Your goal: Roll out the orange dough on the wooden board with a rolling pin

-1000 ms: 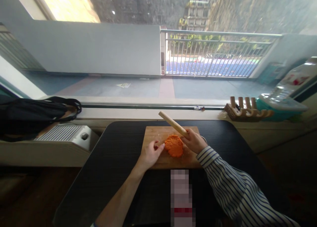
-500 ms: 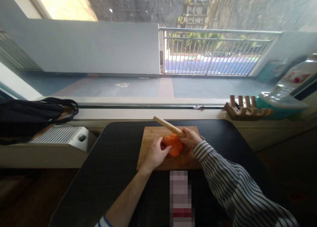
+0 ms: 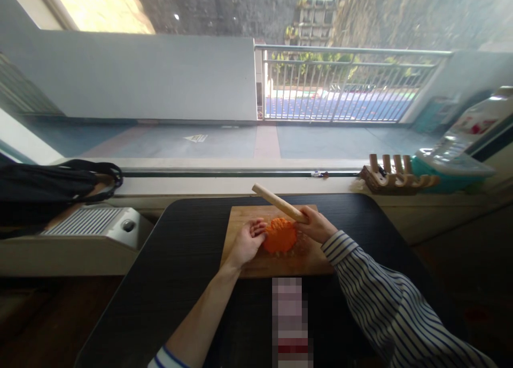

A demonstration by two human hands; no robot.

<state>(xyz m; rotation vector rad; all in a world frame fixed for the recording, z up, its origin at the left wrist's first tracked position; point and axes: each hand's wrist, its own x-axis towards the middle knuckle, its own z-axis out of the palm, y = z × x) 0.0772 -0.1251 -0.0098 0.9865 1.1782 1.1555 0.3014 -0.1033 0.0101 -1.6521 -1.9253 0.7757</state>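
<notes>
Lower centre, our right hand (image 3: 318, 225) grips the rolling pin (image 3: 279, 202); our loose-fingered left hand (image 3: 246, 244) should handle orange dough (image 3: 280, 238) gently.

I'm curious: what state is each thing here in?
Orange dough: flattened, ragged-edged
Rolling pin: held aslant
Right grip: closed on the rolling pin
Left grip: loosely curled, at the dough's left edge
Cutting board: flat on the table
Right sleeve: down to the wrist
Left sleeve: pushed up

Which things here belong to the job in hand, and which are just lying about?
In use:
orange dough
rolling pin in the right hand
wooden board under the dough

Lying about:
black bag
plastic bottle
teal container
wooden rack
</notes>
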